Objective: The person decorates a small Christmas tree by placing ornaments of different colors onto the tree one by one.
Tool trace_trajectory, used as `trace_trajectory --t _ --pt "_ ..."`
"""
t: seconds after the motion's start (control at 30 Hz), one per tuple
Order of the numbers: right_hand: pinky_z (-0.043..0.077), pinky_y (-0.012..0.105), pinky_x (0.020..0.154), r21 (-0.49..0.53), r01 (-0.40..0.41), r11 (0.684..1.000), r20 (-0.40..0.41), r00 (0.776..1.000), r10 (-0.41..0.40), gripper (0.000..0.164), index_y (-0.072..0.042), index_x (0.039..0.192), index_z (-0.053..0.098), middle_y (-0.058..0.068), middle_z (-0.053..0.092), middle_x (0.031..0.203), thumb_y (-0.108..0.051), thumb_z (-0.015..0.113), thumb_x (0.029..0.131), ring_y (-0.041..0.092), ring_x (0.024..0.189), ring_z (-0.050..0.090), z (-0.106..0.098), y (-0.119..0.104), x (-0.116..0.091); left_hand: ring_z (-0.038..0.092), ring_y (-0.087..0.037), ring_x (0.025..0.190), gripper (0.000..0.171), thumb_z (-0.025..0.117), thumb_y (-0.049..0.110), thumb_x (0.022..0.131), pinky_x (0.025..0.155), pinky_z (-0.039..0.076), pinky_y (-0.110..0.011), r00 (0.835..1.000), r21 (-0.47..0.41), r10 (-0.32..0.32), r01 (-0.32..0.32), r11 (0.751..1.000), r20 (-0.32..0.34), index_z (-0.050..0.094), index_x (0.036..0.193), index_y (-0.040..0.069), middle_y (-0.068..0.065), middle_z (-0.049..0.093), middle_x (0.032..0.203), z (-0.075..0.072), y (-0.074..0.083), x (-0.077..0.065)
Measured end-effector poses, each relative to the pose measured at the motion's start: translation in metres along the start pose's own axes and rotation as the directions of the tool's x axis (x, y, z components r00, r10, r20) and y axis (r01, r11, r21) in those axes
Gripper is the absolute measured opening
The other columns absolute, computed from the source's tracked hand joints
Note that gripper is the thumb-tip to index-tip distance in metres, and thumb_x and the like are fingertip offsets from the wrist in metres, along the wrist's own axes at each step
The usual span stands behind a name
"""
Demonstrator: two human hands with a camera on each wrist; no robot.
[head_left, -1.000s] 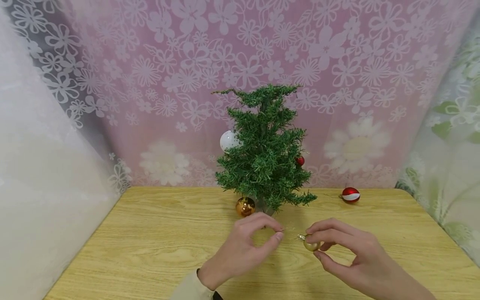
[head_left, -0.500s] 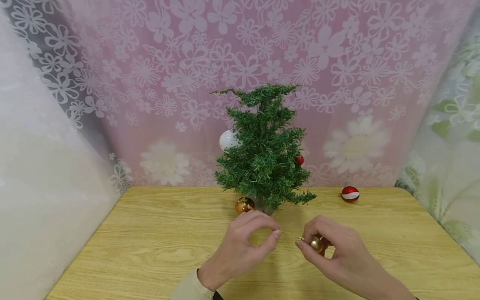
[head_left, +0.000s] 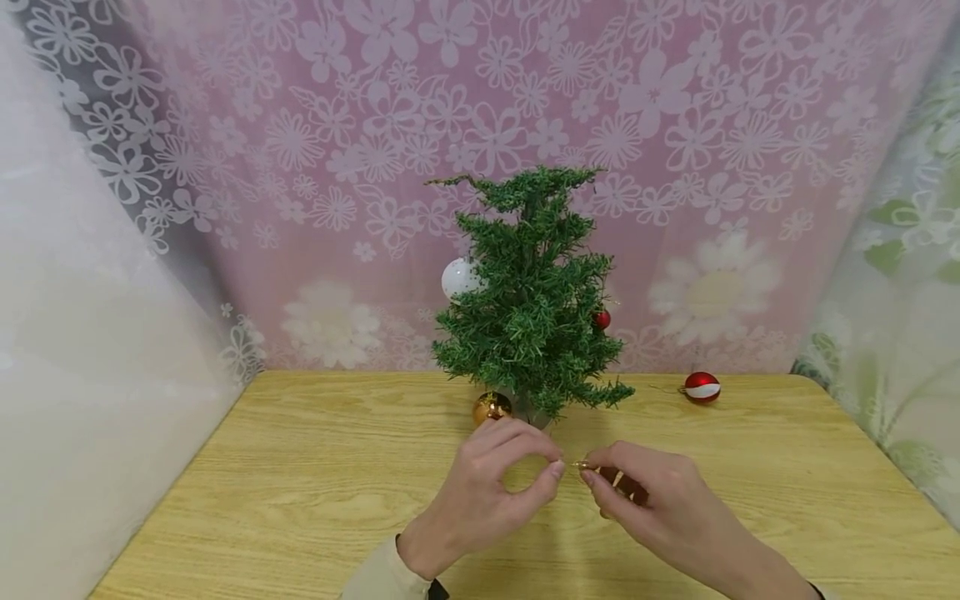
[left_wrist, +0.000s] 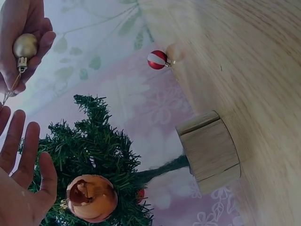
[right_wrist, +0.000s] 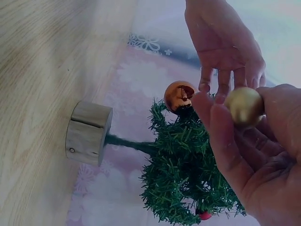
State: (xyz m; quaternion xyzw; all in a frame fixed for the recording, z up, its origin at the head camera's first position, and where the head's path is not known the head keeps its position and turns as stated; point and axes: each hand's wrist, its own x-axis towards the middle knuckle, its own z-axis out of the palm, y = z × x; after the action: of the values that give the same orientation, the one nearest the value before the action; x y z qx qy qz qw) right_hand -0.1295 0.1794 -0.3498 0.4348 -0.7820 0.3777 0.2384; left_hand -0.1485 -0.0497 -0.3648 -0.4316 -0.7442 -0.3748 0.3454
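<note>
My right hand [head_left: 667, 492] holds a small matte gold Christmas bauble [left_wrist: 25, 45], with thumb and index finger pinching its thin gold hanging thread [left_wrist: 19, 78]. In the head view the bauble is hidden behind those fingers; the right wrist view shows it among them. Close by on the left, the thumb and index finger of my left hand [head_left: 495, 492] pinch the free end of that thread. The two hands' fingertips are a short gap apart, low in front of a small artificial Christmas tree [head_left: 528, 317].
The tree stands on a wooden block [left_wrist: 210, 153]. A shiny copper-gold bauble [head_left: 492, 407], a white bauble [head_left: 459, 280] and a small red bauble [head_left: 602, 319] hang on it. At the back right of the table [head_left: 315, 483] lies a red-and-white bauble [head_left: 702, 388]. Floral curtains surround the table.
My right hand has moved left toward the left hand, its fingers shifting from the gold bauble's body to its thread. My left hand has stayed nearly still.
</note>
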Motion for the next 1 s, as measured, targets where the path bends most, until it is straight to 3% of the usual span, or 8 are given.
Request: trace_trajectory --t 0.2,0.4,0.5,0.67,0.8,1.0 --pt "0.05 0.009 0.06 -0.032 -0.025 0.999 0.02 0.999 0.025 0.028 -0.015 0.105 0.066 -0.007 0.072 0.087 0.008 0.071 0.09 -0.003 0.073 0.069 -0.001 -0.001 0.001 0.068 -0.005 0.091 0.007 0.07 0.013 0.093 0.089 0.05 -0.018 1.0 0.015 0.011 -0.011 1.0 0.011 0.073 0.096 0.018 0.007 0.073 0.098 -0.002 -0.002 0.002" --pt "0.049 0.009 0.063 -0.094 -0.01 0.996 -0.016 1.0 0.008 0.006 -0.014 0.104 0.065 -0.007 0.071 0.09 -0.009 0.063 0.101 -0.001 0.074 0.067 -0.004 -0.005 0.01 0.068 -0.007 0.093 0.011 0.073 0.007 0.086 0.089 0.052 -0.02 1.0 0.017 -0.027 0.027 1.0 0.006 0.072 0.091 0.017 0.005 0.073 0.101 -0.012 -0.005 0.006" --pt "0.05 0.008 0.065 -0.162 0.004 0.987 -0.031 0.999 -0.01 0.019 -0.014 0.104 0.066 -0.008 0.07 0.09 -0.025 0.051 0.107 0.0 0.075 0.067 -0.006 -0.007 0.017 0.069 -0.009 0.094 0.007 0.072 0.009 0.089 0.089 0.052 -0.022 1.0 0.038 -0.019 0.019 0.999 -0.012 0.073 0.091 0.016 0.004 0.074 0.102 -0.018 -0.006 0.01" --pt "0.051 0.01 0.066 -0.285 0.066 0.956 -0.063 0.994 -0.088 0.034 -0.014 0.102 0.066 -0.009 0.069 0.091 -0.035 0.04 0.109 0.0 0.07 0.064 -0.009 -0.01 0.033 0.067 -0.01 0.09 0.007 0.067 0.012 0.094 0.084 0.051 -0.02 0.999 0.057 -0.002 0.005 0.998 -0.044 0.073 0.091 0.015 0.002 0.073 0.101 -0.028 -0.008 0.018" --pt "0.051 0.012 0.066 -0.315 0.087 0.945 -0.087 0.989 -0.119 0.036 -0.013 0.101 0.066 -0.008 0.068 0.091 -0.037 0.04 0.109 0.001 0.068 0.062 -0.01 -0.011 0.045 0.067 -0.011 0.088 0.008 0.068 0.01 0.093 0.08 0.051 -0.019 0.997 0.064 0.013 -0.008 0.998 -0.075 0.073 0.091 0.014 -0.001 0.073 0.1 -0.035 -0.009 0.026" --pt "0.046 0.013 0.062 -0.317 0.113 0.942 -0.114 0.981 -0.157 0.036 -0.011 0.101 0.067 -0.005 0.068 0.091 -0.035 0.042 0.109 0.004 0.07 0.06 -0.011 -0.01 0.061 0.068 -0.015 0.097 0.005 0.069 0.011 0.094 0.085 0.053 -0.026 0.994 0.043 -0.031 0.036 0.998 -0.104 0.073 0.092 0.013 -0.003 0.073 0.102 -0.044 -0.009 0.035"
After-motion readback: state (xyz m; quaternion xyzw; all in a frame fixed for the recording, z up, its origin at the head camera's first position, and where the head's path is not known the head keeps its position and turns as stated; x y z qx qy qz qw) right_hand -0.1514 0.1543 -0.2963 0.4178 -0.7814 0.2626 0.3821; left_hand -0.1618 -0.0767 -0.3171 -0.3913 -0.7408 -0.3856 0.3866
